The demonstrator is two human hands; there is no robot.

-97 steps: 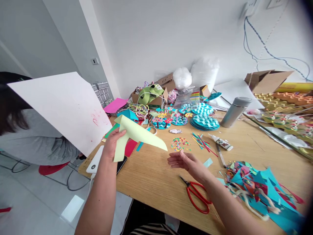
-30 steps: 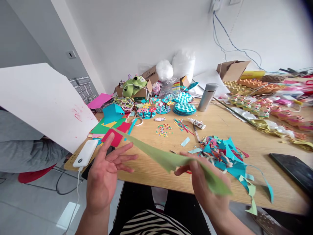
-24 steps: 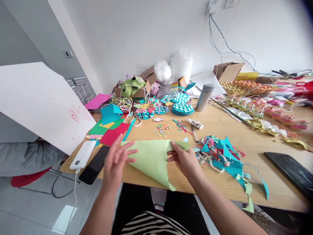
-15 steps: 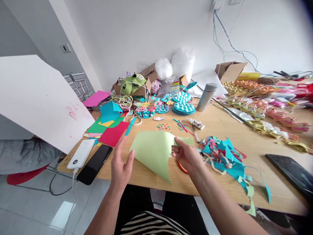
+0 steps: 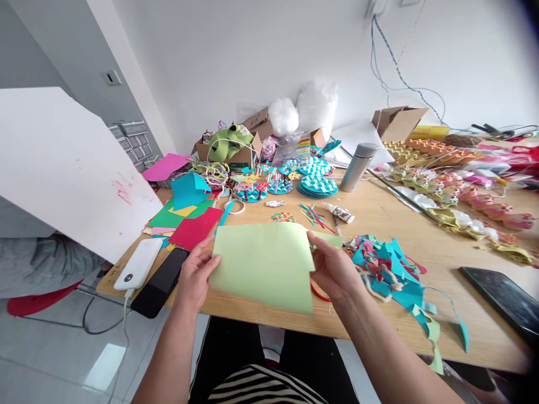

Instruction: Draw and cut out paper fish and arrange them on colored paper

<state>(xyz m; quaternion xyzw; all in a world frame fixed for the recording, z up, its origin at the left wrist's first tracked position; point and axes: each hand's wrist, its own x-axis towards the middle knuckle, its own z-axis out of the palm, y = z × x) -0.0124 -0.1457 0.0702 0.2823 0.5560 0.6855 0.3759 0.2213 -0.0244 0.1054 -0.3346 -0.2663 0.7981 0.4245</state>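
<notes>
A light green paper sheet (image 5: 261,264) is held up over the front of the table, fairly flat. My left hand (image 5: 196,275) grips its left edge between thumb and fingers. At its right edge, my right hand (image 5: 330,266) pinches the sheet, with a narrow green strip (image 5: 332,240) sticking out to the right behind the thumb. Part of a red-handled tool (image 5: 320,292) shows beneath my right hand. Small coloured paper bits (image 5: 282,216) lie just behind the sheet.
Paper scraps (image 5: 387,264) are heaped on the right, near a dark tablet (image 5: 501,297). A phone (image 5: 160,283) and white power bank (image 5: 138,264) lie left. Behind stand a steel bottle (image 5: 357,167), glue bottle (image 5: 340,213) and stacked blue discs (image 5: 316,186). A person's grey sleeve (image 5: 46,266) is far left.
My left hand has closed on the sheet's left edge, having been open beside it. The sheet, curled before, is now flatter and spread wider. My right hand has shifted slightly right.
</notes>
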